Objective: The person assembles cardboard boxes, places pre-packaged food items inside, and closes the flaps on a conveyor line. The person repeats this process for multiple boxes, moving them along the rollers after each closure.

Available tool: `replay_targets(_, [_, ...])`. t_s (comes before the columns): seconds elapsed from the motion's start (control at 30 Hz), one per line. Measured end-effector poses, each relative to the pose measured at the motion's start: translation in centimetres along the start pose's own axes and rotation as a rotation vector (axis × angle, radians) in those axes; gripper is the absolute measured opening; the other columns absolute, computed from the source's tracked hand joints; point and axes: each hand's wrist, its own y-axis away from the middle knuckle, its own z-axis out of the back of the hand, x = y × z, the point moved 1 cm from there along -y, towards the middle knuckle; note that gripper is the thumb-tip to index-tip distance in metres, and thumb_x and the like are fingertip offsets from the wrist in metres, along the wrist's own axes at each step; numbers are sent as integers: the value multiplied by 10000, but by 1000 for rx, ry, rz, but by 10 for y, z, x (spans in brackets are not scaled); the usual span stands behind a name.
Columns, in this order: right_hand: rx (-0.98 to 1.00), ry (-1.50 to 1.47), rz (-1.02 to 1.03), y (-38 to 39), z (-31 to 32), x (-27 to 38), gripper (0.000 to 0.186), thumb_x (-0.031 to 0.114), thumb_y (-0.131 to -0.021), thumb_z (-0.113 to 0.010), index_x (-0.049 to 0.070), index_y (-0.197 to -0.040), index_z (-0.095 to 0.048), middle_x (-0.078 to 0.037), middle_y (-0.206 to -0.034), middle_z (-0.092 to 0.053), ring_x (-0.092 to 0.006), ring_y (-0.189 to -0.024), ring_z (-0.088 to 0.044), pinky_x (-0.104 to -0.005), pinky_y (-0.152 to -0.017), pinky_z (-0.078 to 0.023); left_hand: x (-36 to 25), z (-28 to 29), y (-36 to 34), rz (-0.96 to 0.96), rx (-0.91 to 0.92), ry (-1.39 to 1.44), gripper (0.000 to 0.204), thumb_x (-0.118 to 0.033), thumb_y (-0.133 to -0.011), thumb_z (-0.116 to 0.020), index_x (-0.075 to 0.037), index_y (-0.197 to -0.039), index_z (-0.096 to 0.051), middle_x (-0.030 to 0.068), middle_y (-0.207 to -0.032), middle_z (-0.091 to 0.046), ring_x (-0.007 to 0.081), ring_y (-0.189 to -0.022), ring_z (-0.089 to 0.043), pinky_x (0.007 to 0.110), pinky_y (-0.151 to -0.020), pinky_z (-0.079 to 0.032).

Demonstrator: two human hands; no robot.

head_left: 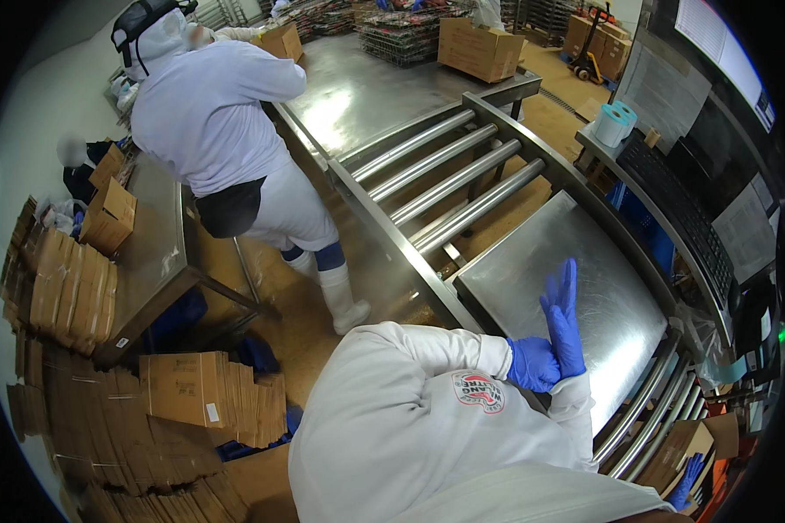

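Both my hands wear blue gloves below white sleeves. My right hand (564, 318) is raised, its fingers stretched upward and held close together. At its wrist, my left hand (533, 364) is closed on the cuff end of the right glove. They are above the near left edge of a flat steel plate (576, 253), which is set in a roller conveyor. Part of the right palm is covered by the left hand.
Steel rollers (445, 167) lead to a metal table (358, 74) with a carton (480, 50). A co-worker in white (218, 122) stands at left. Flattened cartons (183, 388) are stacked lower left. Keyboard (680, 209) at right; another blue-gloved hand (689, 479) beside an open carton (676, 458).
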Motion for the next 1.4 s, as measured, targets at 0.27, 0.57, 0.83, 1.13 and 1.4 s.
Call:
replay_targets(0.27, [-655, 34, -164, 128, 117, -46, 408, 109, -894, -534, 79, -1296, -468, -38, -912, -546, -100, -771, -517, -197, -686, -409, 25, 45, 45, 229, -23, 96, 201, -300, -841, -555, -119, -777, -616, 89, -752, -579, 313, -679, -557, 441, -594, -445])
replay_targets(0.57, [-1167, 614, -287, 292, 198, -83, 297, 243, -953, -482, 15, -1087, -615, -27, -916, -605, -103, -729, -495, -239, -674, -409, 27, 63, 98, 847, 140, 263, 260, -320, -877, -546, -86, -876, -659, 82, -848, -657, 264, -795, -626, 353, -714, -496])
replay_targets(0.83, [-1208, 632, -296, 290, 195, -86, 300, 210, -954, -488, -21, -1101, -609, -72, -1039, -629, -155, -983, -550, -289, -914, -404, 31, 77, 87, 1045, 124, 584, 241, -273, -885, -544, -71, -897, -675, 53, -819, -662, 140, -688, -611, 264, -656, -482])
replay_targets(1.13, [-1254, 561, -223, 295, 200, -99, 249, 193, -950, -503, 2, -1036, -639, -43, -960, -640, -115, -892, -556, -268, -849, -424, 105, 147, 147, 1053, -923, 647, 224, -240, -901, -538, -59, -966, -652, -1, -789, -641, 59, -621, -510, 182, -554, -412])
replay_targets(1.4, [-1240, 500, -244, 306, 204, -109, 223, 155, -935, -534, -11, -1040, -638, -41, -958, -643, -103, -896, -562, -248, -840, -436, 147, 253, 202, 990, -1757, 242, 444, -345, -954, -415, -143, -1343, -341, 80, -1359, -363, 204, -1232, -340, 400, -1018, -302])
